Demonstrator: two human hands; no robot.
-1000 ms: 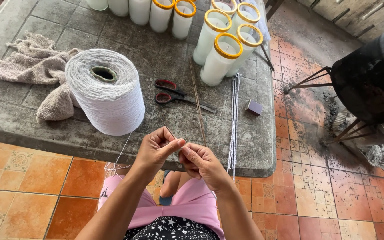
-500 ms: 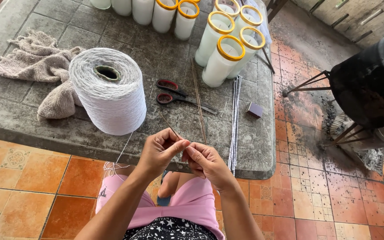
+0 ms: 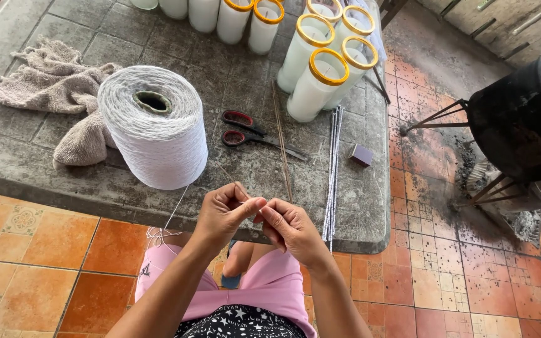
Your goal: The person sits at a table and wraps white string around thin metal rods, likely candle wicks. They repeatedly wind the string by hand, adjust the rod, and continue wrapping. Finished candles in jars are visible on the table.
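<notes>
Both hands meet just past the near edge of the stone bench (image 3: 358, 213), above the lap. The left hand (image 3: 223, 213) and the right hand (image 3: 289, 228) are each pinched closed on a thin white thread (image 3: 173, 209), fingertips touching each other. The thread runs from the hands down to a small tangle near the left knee and up to the one large spool of white thread (image 3: 154, 134), which stands upright close to the bench's near edge, left of the hands.

Left of the spool lies one crumpled beige cloth (image 3: 51, 94), reaching the bench's left edge. Right of the spool lies one pair of red-handled scissors (image 3: 252, 134), then a bundle of thin rods (image 3: 333, 169) whose near end overhangs the edge. One small purple box (image 3: 361, 154) sits near the right edge. Along the far side stand at least eight white candles in glass jars (image 3: 314, 84), most with yellow rims. The bare stretch of bench lies between scissors and near edge. On the tiled floor to the right stands one black pot (image 3: 527, 119) on a metal stand.
</notes>
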